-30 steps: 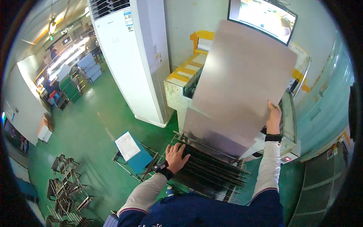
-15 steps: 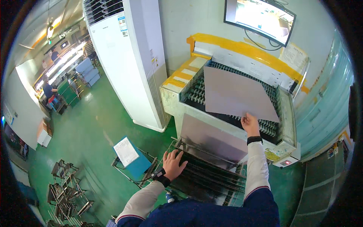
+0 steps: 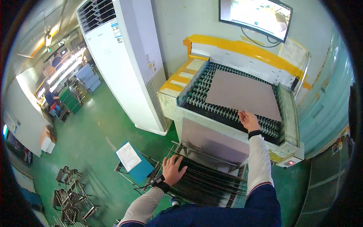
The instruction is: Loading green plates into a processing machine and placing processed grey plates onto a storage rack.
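A flat grey-brown sheet [image 3: 244,92] lies on the rows of rollers [image 3: 196,96] of a conveyor machine [image 3: 172,99]. At its near edge, my right hand [image 3: 249,122] has its fingers curled in a pinch on the rim. My left hand [image 3: 173,170] is open, fingers spread, over the left end of a wire rack [image 3: 242,185] holding several dark, thin panels [image 3: 204,174]. Another grey-brown sheet [image 3: 211,140] stands upright between the rack and the machine's front.
Left of the rack, a blue board [image 3: 141,170] with a paper [image 3: 129,156] rests on a metal stand. A tall white air conditioner [image 3: 117,68] stands beside the machine. Metal racks [image 3: 72,195] are on the green floor. A monitor [image 3: 257,17] hangs above; another person [image 3: 50,96] sits far left.
The sheet has come down from a tilt to lie flat across the rollers. My right hand has lowered with its near edge. My left hand stays spread over the rack.
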Demonstrator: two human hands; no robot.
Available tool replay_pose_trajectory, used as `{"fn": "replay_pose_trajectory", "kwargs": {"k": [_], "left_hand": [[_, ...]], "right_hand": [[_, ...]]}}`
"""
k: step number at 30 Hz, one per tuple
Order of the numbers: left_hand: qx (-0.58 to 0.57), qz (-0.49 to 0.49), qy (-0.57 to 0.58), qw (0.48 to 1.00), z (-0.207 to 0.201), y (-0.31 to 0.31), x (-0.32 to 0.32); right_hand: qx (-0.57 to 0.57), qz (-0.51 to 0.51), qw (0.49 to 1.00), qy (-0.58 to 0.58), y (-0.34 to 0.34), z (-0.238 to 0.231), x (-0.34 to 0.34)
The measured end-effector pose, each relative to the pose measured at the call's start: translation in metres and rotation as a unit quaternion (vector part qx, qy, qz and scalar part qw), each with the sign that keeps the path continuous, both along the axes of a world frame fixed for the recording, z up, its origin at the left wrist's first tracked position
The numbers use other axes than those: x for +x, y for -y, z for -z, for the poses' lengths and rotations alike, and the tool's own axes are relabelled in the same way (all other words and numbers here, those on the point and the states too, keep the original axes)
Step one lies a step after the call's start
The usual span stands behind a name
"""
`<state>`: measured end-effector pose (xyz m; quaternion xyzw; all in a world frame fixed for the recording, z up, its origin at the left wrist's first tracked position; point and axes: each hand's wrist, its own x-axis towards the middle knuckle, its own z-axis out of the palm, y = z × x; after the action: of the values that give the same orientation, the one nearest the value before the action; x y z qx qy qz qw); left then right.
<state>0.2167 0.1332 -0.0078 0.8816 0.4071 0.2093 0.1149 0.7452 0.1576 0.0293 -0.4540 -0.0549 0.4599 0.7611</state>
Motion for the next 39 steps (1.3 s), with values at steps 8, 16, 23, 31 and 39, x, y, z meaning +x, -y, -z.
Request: {"fn": "replay_pose_trajectory", "kwargs": {"k": [8, 16, 23, 31, 39], "left_hand": [[-0.002, 0.008, 0.005, 1.000, -0.003, 0.001, 0.000], [0.017, 0.003, 0.001, 1.000, -0.005, 0.001, 0.002], [0.015, 0.009, -0.002, 1.000, -0.004, 0.001, 0.000], [0.016, 0.002, -0.008, 1.000, -0.001, 0.002, -0.002], [0.027, -0.004, -0.004, 1.000, 0.000, 0.002, 0.000]], "right_hand": [[-0.056, -0.108, 0.981, 0.154, 0.011, -0.012, -0.034], [-0.091, -0.149, 0.929, 0.327, 0.013, -0.023, -0.078], [-0.131, -0.110, 0.688, 0.705, 0.020, 0.016, -0.125], [-0.223, -0.133, 0.527, 0.809, 0.039, 0.048, -0.175], [-0.192, -0.082, 0.475, 0.855, 0.044, 0.054, -0.188]]}}
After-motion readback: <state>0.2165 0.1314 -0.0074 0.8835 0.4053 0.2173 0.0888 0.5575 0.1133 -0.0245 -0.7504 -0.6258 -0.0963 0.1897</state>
